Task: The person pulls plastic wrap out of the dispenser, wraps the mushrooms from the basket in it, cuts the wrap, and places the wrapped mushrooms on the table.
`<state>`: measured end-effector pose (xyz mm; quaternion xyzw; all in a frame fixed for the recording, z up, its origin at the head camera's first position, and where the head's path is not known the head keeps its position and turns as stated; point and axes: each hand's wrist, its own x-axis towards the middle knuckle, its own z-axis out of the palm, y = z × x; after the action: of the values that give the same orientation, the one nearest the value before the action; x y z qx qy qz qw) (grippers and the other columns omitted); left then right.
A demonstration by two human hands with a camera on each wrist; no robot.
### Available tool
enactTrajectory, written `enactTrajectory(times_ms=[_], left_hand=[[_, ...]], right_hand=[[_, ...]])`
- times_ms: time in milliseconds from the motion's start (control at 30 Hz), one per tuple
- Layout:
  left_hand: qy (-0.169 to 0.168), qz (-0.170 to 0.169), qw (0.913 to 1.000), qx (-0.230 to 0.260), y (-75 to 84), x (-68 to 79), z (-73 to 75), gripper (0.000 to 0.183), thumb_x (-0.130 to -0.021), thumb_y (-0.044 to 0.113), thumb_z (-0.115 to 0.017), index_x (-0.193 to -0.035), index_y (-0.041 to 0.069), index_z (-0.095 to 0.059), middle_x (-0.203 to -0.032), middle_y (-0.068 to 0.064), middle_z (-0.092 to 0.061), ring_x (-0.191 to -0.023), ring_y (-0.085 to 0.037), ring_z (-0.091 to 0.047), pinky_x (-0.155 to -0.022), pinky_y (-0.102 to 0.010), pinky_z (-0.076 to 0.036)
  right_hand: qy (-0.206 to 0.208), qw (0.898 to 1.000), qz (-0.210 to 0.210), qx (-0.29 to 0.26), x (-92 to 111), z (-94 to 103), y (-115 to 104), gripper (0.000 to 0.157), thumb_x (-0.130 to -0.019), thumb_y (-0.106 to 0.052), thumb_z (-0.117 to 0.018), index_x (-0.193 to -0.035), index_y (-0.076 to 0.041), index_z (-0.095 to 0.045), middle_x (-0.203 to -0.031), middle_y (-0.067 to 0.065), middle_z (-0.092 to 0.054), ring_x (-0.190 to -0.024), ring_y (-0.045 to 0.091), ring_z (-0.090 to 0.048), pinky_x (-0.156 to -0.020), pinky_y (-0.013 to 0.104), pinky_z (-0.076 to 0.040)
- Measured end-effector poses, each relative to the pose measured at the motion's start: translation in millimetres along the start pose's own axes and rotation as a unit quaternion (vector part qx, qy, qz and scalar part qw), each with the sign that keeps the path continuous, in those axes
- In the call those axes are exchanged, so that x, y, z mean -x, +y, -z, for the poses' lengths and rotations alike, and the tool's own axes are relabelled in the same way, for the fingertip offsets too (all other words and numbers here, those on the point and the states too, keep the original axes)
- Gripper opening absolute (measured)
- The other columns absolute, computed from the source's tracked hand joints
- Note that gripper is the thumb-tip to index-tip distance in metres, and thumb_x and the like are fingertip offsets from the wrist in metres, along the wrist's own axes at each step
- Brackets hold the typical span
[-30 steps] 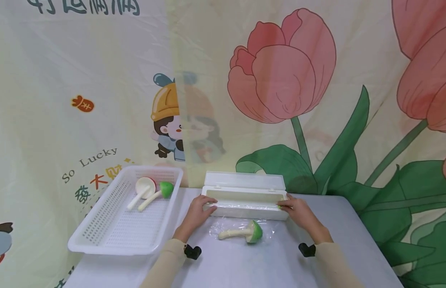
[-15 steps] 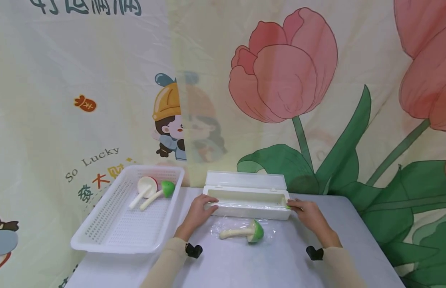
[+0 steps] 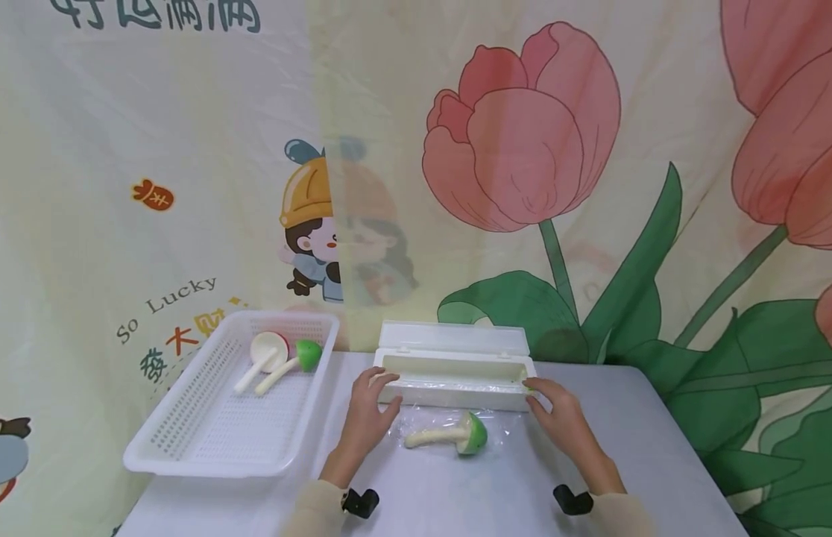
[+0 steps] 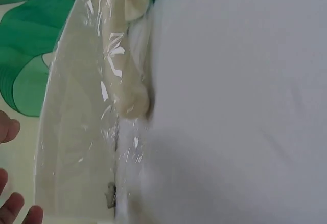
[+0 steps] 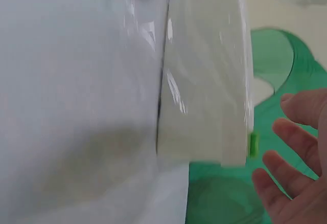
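Note:
A long white cling film box [image 3: 459, 397] stands near the back of the table, its lid [image 3: 452, 338] raised. Clear cling film [image 3: 502, 426] runs down its front onto the table. A toy mushroom [image 3: 437, 436] with a green cap and cream stem lies on its side among the film; in the left wrist view shiny film surrounds its stem [image 4: 120, 55]. My left hand [image 3: 364, 421] is at the box's left end, fingers spread. At the right end is my right hand [image 3: 562, 419], fingers apart, near the small green slider [image 5: 254, 144].
On the left stands a white perforated basket [image 3: 211, 467] holding a white ladle-like piece with a red edge [image 3: 268, 352] and another green-capped toy mushroom [image 3: 309, 356]. A printed curtain [image 3: 389, 112] hangs right behind the white table [image 3: 496, 500].
Both hands have loosened from the box ends, their fingers spreading and thumbs dropping lower. The right hand first slid rightward along the box edge. Box and mushroom stay put.

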<state>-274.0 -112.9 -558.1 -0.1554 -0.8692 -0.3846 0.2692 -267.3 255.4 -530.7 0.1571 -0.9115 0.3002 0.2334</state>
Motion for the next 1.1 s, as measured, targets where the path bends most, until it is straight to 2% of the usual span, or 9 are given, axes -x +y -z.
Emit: enactTrajectory(times_ms=[100, 233, 367, 467, 667, 800, 967, 1033, 1100], left_hand=[[0.012, 0.006, 0.9998, 0.018, 14.0, 14.6, -3.9, 0.035, -0.083, 0.007, -0.084, -0.115, 0.013, -0.071, -0.115, -0.009, -0.061, -0.104, -0.03, -0.062, -0.084, -0.04, -0.056], [-0.035, -0.005, 0.999, 0.028, 25.1, 33.7, -14.1, 0.027, -0.082, 0.007, -0.084, -0.104, 0.017, -0.072, -0.101, 0.001, -0.063, -0.088, -0.021, -0.064, -0.073, -0.028, -0.055], [-0.095, -0.028, 0.9951, 0.0, 27.8, 48.6, -24.1, 0.024, -0.083, 0.012, -0.085, -0.103, 0.018, -0.073, -0.102, 0.004, -0.066, -0.095, -0.017, -0.065, -0.084, -0.033, -0.055], [-0.119, -0.036, 0.992, -0.018, 27.9, 55.4, -29.0, 0.028, -0.08, 0.012, -0.085, -0.106, 0.016, -0.075, -0.107, 0.001, -0.068, -0.102, -0.021, -0.064, -0.092, -0.039, -0.054], [-0.153, -0.023, 0.9869, -0.045, 30.2, 55.5, -30.9, 0.037, -0.076, 0.005, -0.085, -0.111, 0.011, -0.075, -0.108, -0.003, -0.071, -0.101, -0.024, -0.064, -0.091, -0.039, -0.053], [-0.19, -0.004, 0.9808, -0.046, 31.9, 54.9, -28.7, 0.033, -0.077, 0.004, -0.085, -0.109, 0.009, -0.077, -0.102, -0.003, -0.072, -0.096, -0.021, -0.066, -0.087, -0.037, -0.055], [-0.213, 0.028, 0.9766, -0.014, 31.8, 58.2, -23.9, 0.029, -0.08, 0.006, -0.084, -0.108, 0.007, -0.079, -0.096, 0.002, -0.064, -0.084, -0.007, -0.059, -0.074, -0.025, -0.053], [-0.218, 0.025, 0.9757, -0.002, 31.9, 59.5, -20.7, 0.029, -0.08, 0.007, -0.083, -0.109, 0.006, -0.079, -0.094, 0.002, -0.066, -0.081, -0.004, -0.057, -0.072, -0.023, -0.052], [-0.22, 0.019, 0.9754, 0.01, 31.9, 61.1, -17.6, 0.029, -0.08, 0.006, -0.082, -0.108, 0.005, -0.078, -0.09, 0.002, -0.068, -0.078, -0.002, -0.057, -0.07, -0.021, -0.051]], right_hand=[[0.008, 1.0, -0.006, -0.022, 12.2, -12.5, -16.0, 0.034, -0.086, 0.004, -0.078, -0.119, -0.004, -0.073, -0.12, 0.015, -0.074, -0.112, 0.036, -0.07, -0.09, 0.051, -0.058], [-0.018, 0.993, -0.061, -0.095, 31.0, -33.9, -34.4, 0.033, -0.087, 0.0, -0.078, -0.119, -0.008, -0.073, -0.118, 0.008, -0.075, -0.109, 0.03, -0.071, -0.085, 0.04, -0.061], [-0.026, 0.98, -0.092, -0.177, 44.9, -56.4, -46.4, 0.034, -0.085, -0.001, -0.081, -0.118, -0.009, -0.074, -0.119, 0.007, -0.074, -0.109, 0.032, -0.071, -0.084, 0.034, -0.062], [-0.037, 0.974, -0.095, -0.204, 49.0, -67.8, -53.0, 0.041, -0.083, -0.004, -0.083, -0.122, -0.01, -0.072, -0.124, 0.009, -0.072, -0.113, 0.034, -0.069, -0.086, 0.035, -0.061], [-0.089, 0.972, -0.117, -0.183, 47.2, -75.0, -59.7, 0.059, -0.083, -0.016, -0.087, -0.136, -0.009, -0.063, -0.134, 0.014, -0.065, -0.119, 0.036, -0.065, -0.089, 0.041, -0.06], [-0.121, 0.974, -0.124, -0.145, 47.3, -73.6, -61.0, 0.066, -0.081, -0.024, -0.088, -0.139, -0.007, -0.06, -0.132, 0.013, -0.066, -0.116, 0.028, -0.065, -0.089, 0.035, -0.059], [-0.166, 0.963, -0.147, -0.152, 49.9, -66.9, -62.1, 0.066, -0.085, -0.033, -0.084, -0.142, -0.011, -0.059, -0.136, 0.016, -0.064, -0.091, 0.011, -0.062, -0.074, 0.022, -0.053], [-0.185, 0.957, -0.155, -0.159, 51.4, -63.5, -62.8, 0.066, -0.088, -0.037, -0.082, -0.143, -0.011, -0.058, -0.137, 0.018, -0.064, -0.079, 0.007, -0.058, -0.067, 0.022, -0.051], [-0.196, 0.955, -0.157, -0.159, 52.8, -60.6, -63.7, 0.065, -0.089, -0.04, -0.08, -0.143, -0.01, -0.058, -0.135, 0.019, -0.065, -0.078, 0.005, -0.056, -0.066, 0.021, -0.05]])
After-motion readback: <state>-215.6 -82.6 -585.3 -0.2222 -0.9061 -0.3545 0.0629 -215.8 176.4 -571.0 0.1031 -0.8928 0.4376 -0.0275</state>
